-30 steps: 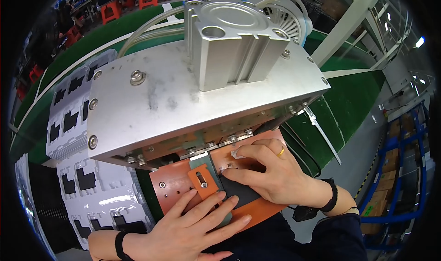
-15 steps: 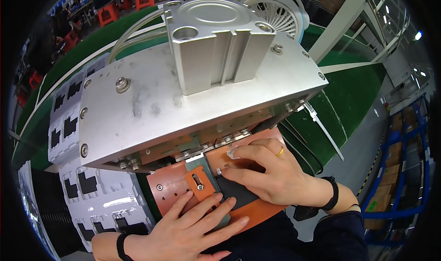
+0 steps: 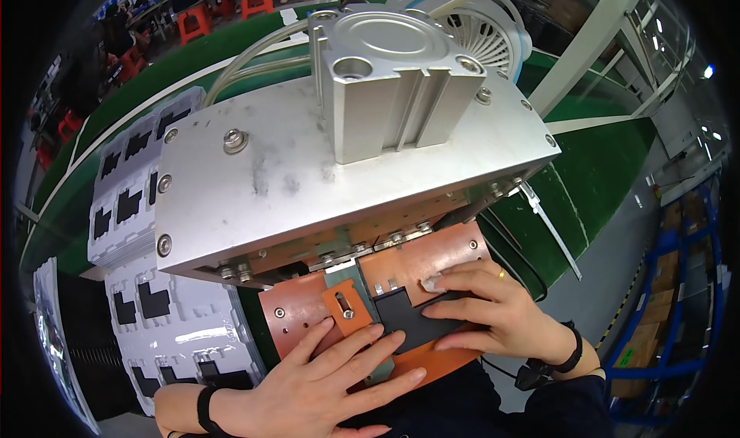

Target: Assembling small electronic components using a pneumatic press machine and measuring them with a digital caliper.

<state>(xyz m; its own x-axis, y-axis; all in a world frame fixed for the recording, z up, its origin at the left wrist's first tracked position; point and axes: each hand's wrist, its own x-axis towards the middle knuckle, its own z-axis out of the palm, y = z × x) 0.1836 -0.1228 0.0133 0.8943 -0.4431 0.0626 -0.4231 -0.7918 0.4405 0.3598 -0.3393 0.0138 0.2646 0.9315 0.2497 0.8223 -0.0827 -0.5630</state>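
Observation:
A black L-shaped pouch cell (image 3: 405,324) lies on the orange-brown fixture plate (image 3: 293,302), its two small silver tabs (image 3: 385,286) pointing toward the press. My right hand (image 3: 501,315) grips the cell's right part, thumb at the near edge and a finger at the far edge. A small crumpled whitish piece (image 3: 433,284) sits at the index fingertip; I cannot tell what it is. My left hand (image 3: 327,376) lies spread, fingertips by the cell's left end and the slotted orange block (image 3: 347,307), which is screwed on a grey-green strip (image 3: 354,277).
A silver metal press (image 3: 354,184) with a square cylinder (image 3: 397,99) overhangs the fixture's far side. White trays (image 3: 181,315) with black cells stand at the left. Beyond are a fan (image 3: 486,41) and a caliper (image 3: 551,226) on the green bench. Blue shelving (image 3: 655,369) is at the right.
My right hand has moved back from the tabs, its fingers spreading to the cell's right part, so the tabs now show. The left hand stays spread in place. The view has shifted slightly.

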